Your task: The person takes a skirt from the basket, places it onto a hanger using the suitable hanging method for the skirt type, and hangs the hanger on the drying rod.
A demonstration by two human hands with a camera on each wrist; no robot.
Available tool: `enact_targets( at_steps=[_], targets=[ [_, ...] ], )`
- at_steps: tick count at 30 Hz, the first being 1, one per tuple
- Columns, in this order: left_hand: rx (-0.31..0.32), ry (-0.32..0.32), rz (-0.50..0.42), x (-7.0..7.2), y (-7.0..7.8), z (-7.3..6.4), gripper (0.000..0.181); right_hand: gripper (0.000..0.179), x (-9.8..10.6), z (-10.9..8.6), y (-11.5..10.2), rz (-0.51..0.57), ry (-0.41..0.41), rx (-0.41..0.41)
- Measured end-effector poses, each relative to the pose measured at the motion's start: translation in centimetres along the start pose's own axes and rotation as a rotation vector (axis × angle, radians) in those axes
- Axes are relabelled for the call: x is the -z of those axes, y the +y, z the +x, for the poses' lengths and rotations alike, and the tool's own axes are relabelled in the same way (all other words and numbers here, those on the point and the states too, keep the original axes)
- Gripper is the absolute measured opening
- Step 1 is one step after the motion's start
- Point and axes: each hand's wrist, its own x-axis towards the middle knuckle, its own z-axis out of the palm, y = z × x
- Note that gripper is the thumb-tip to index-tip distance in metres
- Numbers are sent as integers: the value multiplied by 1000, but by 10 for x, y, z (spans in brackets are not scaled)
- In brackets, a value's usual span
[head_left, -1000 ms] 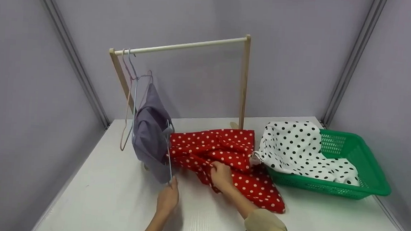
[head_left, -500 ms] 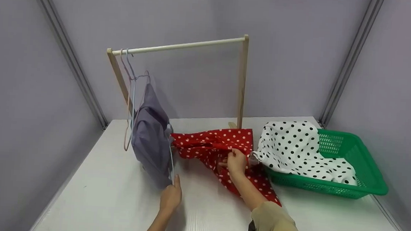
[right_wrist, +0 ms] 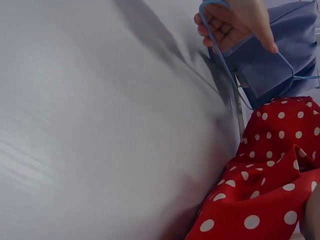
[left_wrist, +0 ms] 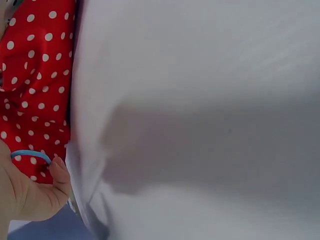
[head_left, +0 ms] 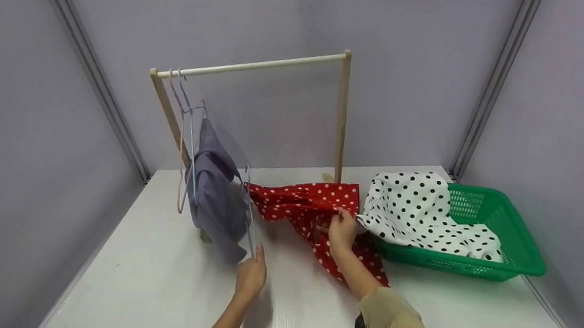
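Note:
My left hand [head_left: 251, 277] grips one end of a light blue clothes hanger [left_wrist: 31, 152], its index finger lying along the wire. In the head view the hanger stands on edge between a grey-purple garment [head_left: 214, 189] and a red garment with white dots [head_left: 320, 193]. My right hand [head_left: 342, 232] pinches the red garment's upper layer and lifts it into a fold, while the rest lies bunched on the table. The right wrist view shows the left hand's curled fingers with the hanger [right_wrist: 217, 44] through them, and the red cloth [right_wrist: 272, 130] below.
A wooden rack [head_left: 252, 65] stands behind. At its left end hang a pink hanger [head_left: 179, 192], another blue hanger [head_left: 193, 153] and the grey-purple garment. To the right, a green basket [head_left: 514, 218] holds a white cloth with black dots [head_left: 416, 207]. Walls enclose the table [head_left: 127, 286].
My right hand has moved right and slightly up, pulling the red cloth into a raised fold. The left hand has shifted right with the hanger, whose hook now shows apart from the grey-purple garment.

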Motion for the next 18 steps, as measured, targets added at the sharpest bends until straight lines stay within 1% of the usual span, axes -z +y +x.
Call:
enact_targets(
  at_steps=[3, 5, 6, 8, 12, 14, 18],
  targets=[
    [-6, 2, -15, -2, 6, -1, 65, 23, -2, -6, 3, -165, -42, 114],
    [-15, 3, -19, -3, 8, -1, 61, 23, -2, -10, 5, -243, -62, 166],
    [-20, -1, -21, -3, 9, 0, 60, 22, -3, -12, 6, -256, -68, 181],
    [-27, 3, -27, -4, 9, 1, 60, 22, -3, -15, 7, -236, -76, 174],
    [-29, 4, -28, -3, 5, 6, 63, 22, 1, -14, 8, -204, -46, 183],
    [-23, 7, -27, -1, 3, 9, 63, 22, 3, -12, 9, -218, -37, 208],
    [-6, 1, -33, -2, 6, 10, 65, 22, 6, -11, 10, -251, -55, 256]
  ],
)
